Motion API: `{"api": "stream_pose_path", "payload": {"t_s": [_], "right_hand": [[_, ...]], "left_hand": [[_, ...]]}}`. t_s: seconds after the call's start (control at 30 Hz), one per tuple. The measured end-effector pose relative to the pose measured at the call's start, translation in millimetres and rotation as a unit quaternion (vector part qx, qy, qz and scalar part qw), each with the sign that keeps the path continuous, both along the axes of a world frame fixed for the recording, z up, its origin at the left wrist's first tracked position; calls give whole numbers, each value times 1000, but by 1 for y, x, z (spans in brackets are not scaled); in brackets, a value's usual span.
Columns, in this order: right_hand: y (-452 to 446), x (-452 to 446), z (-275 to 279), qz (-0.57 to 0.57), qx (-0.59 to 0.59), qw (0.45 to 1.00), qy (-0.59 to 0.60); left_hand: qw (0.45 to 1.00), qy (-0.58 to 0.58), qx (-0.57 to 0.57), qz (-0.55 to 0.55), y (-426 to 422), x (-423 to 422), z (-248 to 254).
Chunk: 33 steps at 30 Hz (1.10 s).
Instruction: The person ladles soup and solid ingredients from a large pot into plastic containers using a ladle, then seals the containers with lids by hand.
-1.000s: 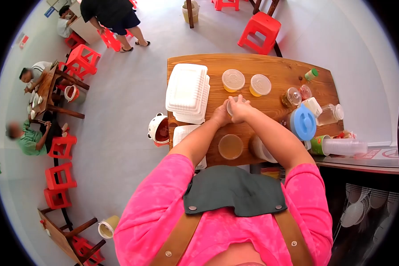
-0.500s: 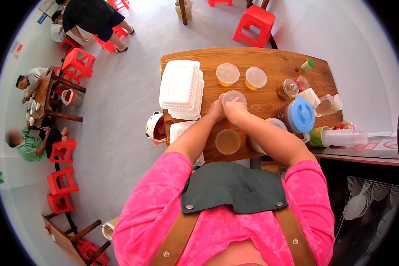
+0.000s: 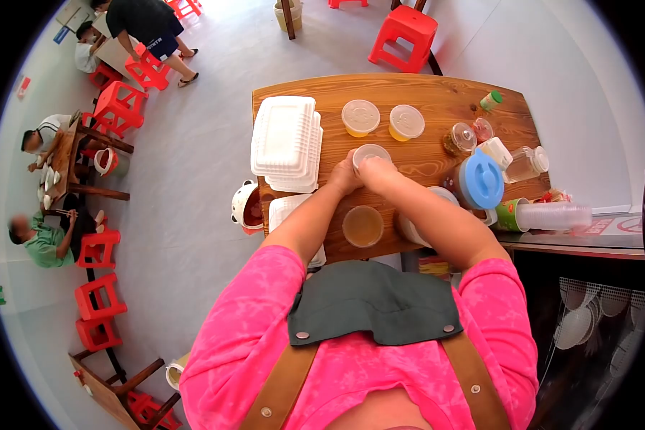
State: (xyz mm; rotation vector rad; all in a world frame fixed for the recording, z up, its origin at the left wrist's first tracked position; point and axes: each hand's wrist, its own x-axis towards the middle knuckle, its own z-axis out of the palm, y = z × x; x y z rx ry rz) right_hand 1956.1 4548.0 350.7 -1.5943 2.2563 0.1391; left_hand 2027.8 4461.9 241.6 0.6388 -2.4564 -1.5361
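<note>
Clear round tub [image 3: 372, 152] over mid-desk [image 3: 437, 159]: left hand [image 3: 345, 176] holds its left side; right hand [image 3: 375, 169] at near rim, fingers hidden, grip cannot be told. Beyond: two lidded tubs [image 3: 360, 120]. Left: stacked white boxes [image 3: 285, 135].

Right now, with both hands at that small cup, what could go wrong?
If the left hand and right hand press unevenly, the small cup might tip. The cup of brownish liquid stands between the forearms, so an arm drawn back could knock it. The stacked white boxes sit by the table's edge and could slip off if bumped.
</note>
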Motion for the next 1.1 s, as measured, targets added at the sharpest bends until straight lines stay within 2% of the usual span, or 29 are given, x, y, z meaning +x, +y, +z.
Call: {"api": "stream_pose_path", "payload": {"t_s": [0.2,0.27,0.37,0.5,0.57,0.63,0.7,0.77,0.8,0.87,0.9,0.97,1.0,1.07,1.1], "right_hand": [[0,-10,27,-20,-42,998,-36],[-4,-15,30,-10,-35,999,-32],[-7,-19,40,-28,-14,999,-14],[-11,-28,41,-30,-52,998,-13],[-18,-35,49,-70,-54,996,-3],[-18,-52,52,-70,-50,996,-26],[-12,-73,42,-190,-130,971,-70],[3,-88,44,-337,-169,924,-63],[12,-97,43,-336,-169,924,-62],[30,-115,38,-292,-84,952,-30],[39,-120,30,-291,-84,952,-31],[51,-120,11,-221,33,974,-42],[52,-119,3,-221,32,974,-43],[51,-111,-6,-218,128,966,-53],[51,-109,-8,-218,128,966,-53]], "left_hand": [[1000,9,-13,-1,2,4,19],[997,-57,-44,10,2,3,22],[995,-96,-33,-1,4,5,39],[998,-51,-24,-6,5,8,42],[1000,-9,-19,-15,3,7,31],[999,-17,-30,-13,4,6,24],[999,-24,-41,-10,5,7,26],[996,-75,-47,-15,6,11,35],[996,-75,-47,-13,6,12,38],[995,-88,-44,-35,5,16,43],[994,-89,-44,-34,4,20,44],[995,-72,-38,-52,2,26,46],[995,-73,-39,-52,1,27,47],[993,-104,-33,-53,1,28,49],[993,-104,-33,-53,1,29,51]]}}
